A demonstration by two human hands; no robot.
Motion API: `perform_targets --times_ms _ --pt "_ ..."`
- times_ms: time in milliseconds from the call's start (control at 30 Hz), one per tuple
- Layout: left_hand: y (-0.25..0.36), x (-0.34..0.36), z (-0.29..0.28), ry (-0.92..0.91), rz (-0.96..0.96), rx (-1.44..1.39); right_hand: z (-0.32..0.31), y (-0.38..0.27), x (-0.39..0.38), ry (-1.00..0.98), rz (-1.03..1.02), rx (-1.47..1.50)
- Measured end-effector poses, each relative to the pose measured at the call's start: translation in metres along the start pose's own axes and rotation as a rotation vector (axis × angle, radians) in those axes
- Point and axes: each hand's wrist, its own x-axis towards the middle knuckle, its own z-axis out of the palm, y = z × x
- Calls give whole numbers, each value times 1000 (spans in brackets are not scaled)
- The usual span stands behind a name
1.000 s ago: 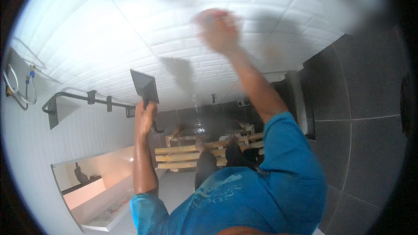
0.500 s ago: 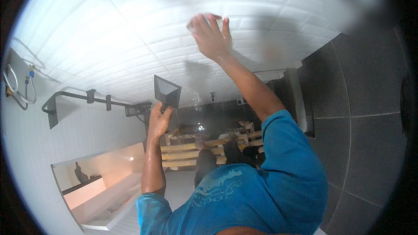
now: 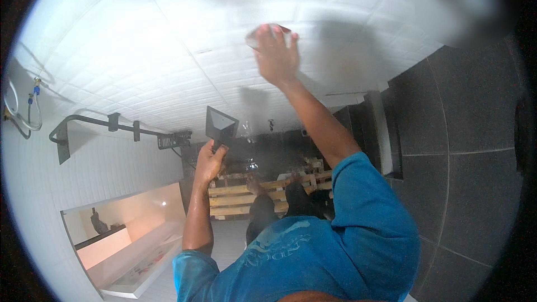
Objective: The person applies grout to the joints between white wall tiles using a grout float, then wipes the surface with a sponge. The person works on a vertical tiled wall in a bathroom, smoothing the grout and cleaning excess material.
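Note:
My left hand (image 3: 209, 163) grips the short handle of a dark grey scraper (image 3: 221, 124) with a broad flat blade, held up in front of the wall. Farther up, my right hand (image 3: 277, 60) is stretched out with its fingers over a thin pad (image 3: 256, 36), against the white brick-patterned tile wall (image 3: 224, 50). Only the pad's edges show past the fingers, greyish on one side and reddish brown near the fingertips. Whether it is a cloth, a sponge or an abrasive sheet cannot be told.
Under my feet is a wooden slatted platform (image 3: 238, 200). A lamp on a black bracket (image 3: 89, 121) juts out at the left, near hoses (image 3: 36, 103). Below it opens a recess with a white ledge (image 3: 137, 274). Dark grey tiles (image 3: 481, 190) cover the right side.
My right hand has slid slightly down and right with the pad. My left hand and the scraper have shifted a little to the right and down.

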Motion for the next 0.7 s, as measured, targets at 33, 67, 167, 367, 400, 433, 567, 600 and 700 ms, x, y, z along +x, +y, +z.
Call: perform_targets --times_ms 33,67,167,367,400,433,567,600,700 --pt "-1 0 -4 -41 -2 -12 5 13 -1 119 -43 -110" --pt "0 -3 -9 -78 -3 -47 3 32 10 272 152 19" --pt "16 -7 -27 9 -40 25 -10 83 66 634 799 149" --pt "73 9 -82 188 34 -12 -10 -48 151 637 278 89" --pt "82 13 -91 224 46 -5 -6 -84 142 340 182 236" --pt "91 17 -99 250 20 -1 0 -101 128 413 -22 22" --pt "123 36 -136 248 103 -45 -4 -87 82 146 -661 91" --pt "131 42 -146 227 80 -58 -31 -75 90 -506 -457 457" --pt "151 58 -174 273 205 0 -65 -40 126 -204 -246 106"
